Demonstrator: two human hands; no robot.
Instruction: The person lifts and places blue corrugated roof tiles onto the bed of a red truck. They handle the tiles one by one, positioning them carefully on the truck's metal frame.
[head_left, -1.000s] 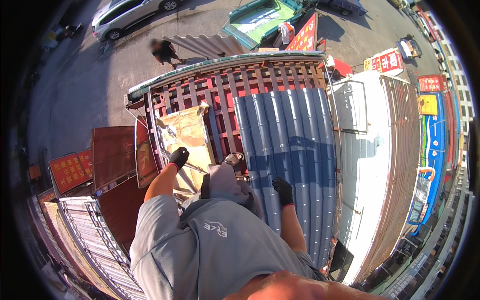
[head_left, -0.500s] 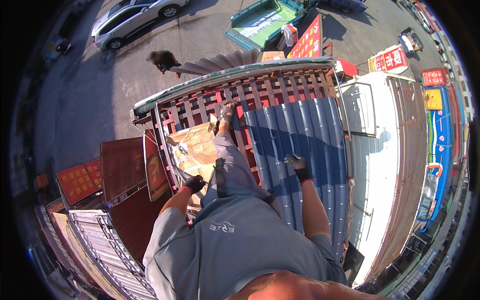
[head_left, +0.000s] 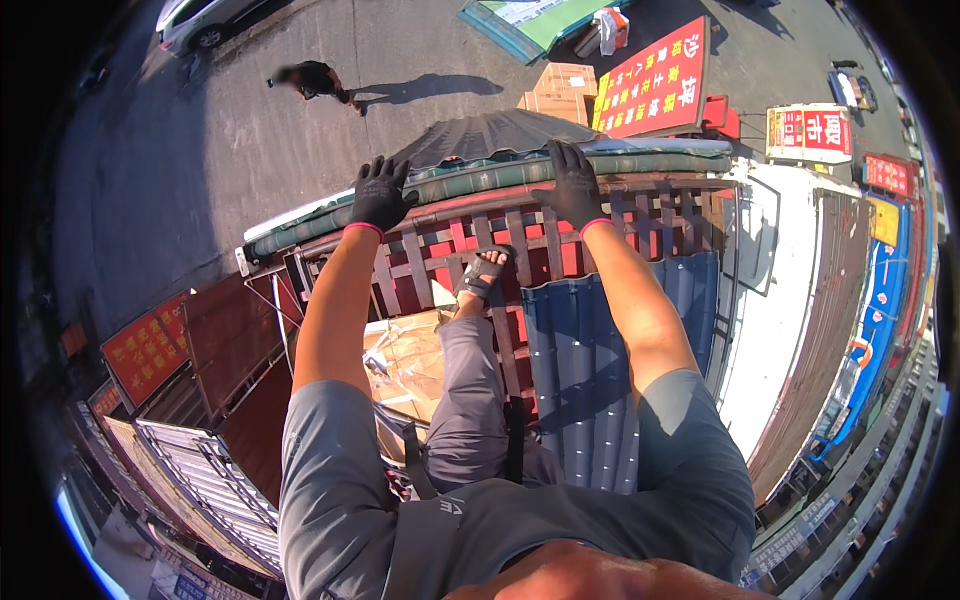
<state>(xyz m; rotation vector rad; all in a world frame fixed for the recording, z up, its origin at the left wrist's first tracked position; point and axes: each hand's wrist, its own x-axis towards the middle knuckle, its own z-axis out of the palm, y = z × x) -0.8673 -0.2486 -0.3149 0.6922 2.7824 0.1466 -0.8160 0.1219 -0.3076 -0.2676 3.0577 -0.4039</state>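
My left hand (head_left: pixel 383 193), in a black glove, lies over the green rolled tarp (head_left: pixel 470 180) along the far edge of the slatted truck rack. Its fingers point forward and are apart. Farther right, my right hand (head_left: pixel 572 185), gloved the same way, rests over that edge with fingers spread. Just beyond the roll, between the hands, is a dark corrugated sheet (head_left: pixel 490 135), its lower part hidden. Below my right arm lie blue ribbed roofing sheets (head_left: pixel 575 345) on the rack. My sandalled foot stands on the slats.
Gaps show between the rack's slats (head_left: pixel 410 255). A torn cardboard piece (head_left: pixel 415 365) lies left of my leg. A person (head_left: pixel 310 80) is on the ground beyond the truck. Cardboard boxes (head_left: pixel 560 92) and a red sign (head_left: pixel 655 80) stand past the far edge; a white truck roof (head_left: pixel 770 300) is at right.
Both my hands have reached forward from beside my body to the rack's far edge. I lean farther forward. The person below has moved away from the corrugated sheet, which sits lower beyond the edge.
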